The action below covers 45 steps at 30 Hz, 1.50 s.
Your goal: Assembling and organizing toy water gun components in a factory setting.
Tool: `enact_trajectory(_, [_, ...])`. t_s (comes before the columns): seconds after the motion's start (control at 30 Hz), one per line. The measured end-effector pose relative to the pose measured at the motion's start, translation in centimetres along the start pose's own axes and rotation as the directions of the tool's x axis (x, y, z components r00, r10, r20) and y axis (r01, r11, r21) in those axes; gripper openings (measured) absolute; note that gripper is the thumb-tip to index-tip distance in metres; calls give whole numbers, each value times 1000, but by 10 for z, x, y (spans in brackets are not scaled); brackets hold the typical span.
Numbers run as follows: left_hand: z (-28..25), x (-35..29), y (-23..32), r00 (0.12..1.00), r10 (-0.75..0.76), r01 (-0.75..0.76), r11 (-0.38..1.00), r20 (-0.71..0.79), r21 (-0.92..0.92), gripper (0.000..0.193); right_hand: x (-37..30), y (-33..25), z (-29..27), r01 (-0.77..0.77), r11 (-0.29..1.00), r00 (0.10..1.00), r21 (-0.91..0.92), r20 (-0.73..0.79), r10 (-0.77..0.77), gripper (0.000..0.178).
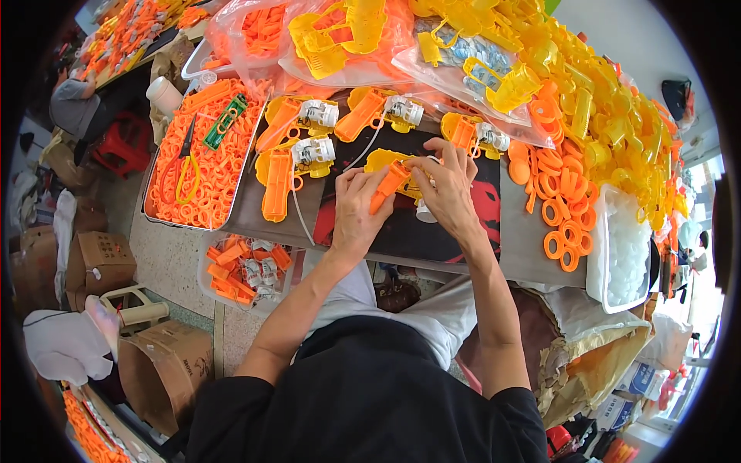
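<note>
My left hand (358,210) is closed round an orange plastic handle piece (393,184) over the dark mat. Closed at its far end, my right hand (448,189) pinches the same piece with thumb and fingertips. Just behind the handle shows part of a yellow plastic shell (378,160), mostly covered by my fingers. A small white part (425,212) peeks out below my right hand. Beyond my hands lie several similar units, each a yellow shell with an orange handle (360,116) and a silvery-white cylinder (404,110). A nearer unit (278,185) rests left of my left hand, with a white tube trailing from it.
At left, a metal tray (147,202) of small orange parts bears scissors (182,166) and a green tool (225,122). Yellow shells (563,69) heap at far right, beside orange rings (570,231) and a white tub (598,266). A bin (207,270) stands below the table.
</note>
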<state>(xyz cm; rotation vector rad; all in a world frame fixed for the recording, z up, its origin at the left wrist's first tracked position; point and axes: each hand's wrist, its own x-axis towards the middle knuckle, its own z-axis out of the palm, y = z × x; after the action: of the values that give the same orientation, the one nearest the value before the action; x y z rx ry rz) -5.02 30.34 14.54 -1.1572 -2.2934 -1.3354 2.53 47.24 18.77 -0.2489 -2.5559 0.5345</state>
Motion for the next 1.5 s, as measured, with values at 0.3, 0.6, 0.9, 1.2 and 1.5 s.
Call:
enact_trajectory(0.3, [1,1,-3,1000,28,-28,999,-2,21,54,11,11,-4,-113,987,959,115,273,78,27])
enact_trajectory(0.6, [-11,3,-6,968,-243,247,901,55,-357,40,-28,6,-2,-86,996,986,-4,145,86,35])
enact_trajectory(0.9, [2,0,-6,999,-31,28,996,-31,-90,19,-29,2,-3,-125,992,978,24,173,119,43])
enact_trajectory(1.2, [-18,18,20,992,129,-124,970,-10,209,17,-31,-1,-13,-59,998,998,0,14,59,36])
enact_trajectory(1.5, [6,52,-8,925,326,-289,937,196,-195,14,-49,-7,-30,152,988,972,-25,186,-145,53])
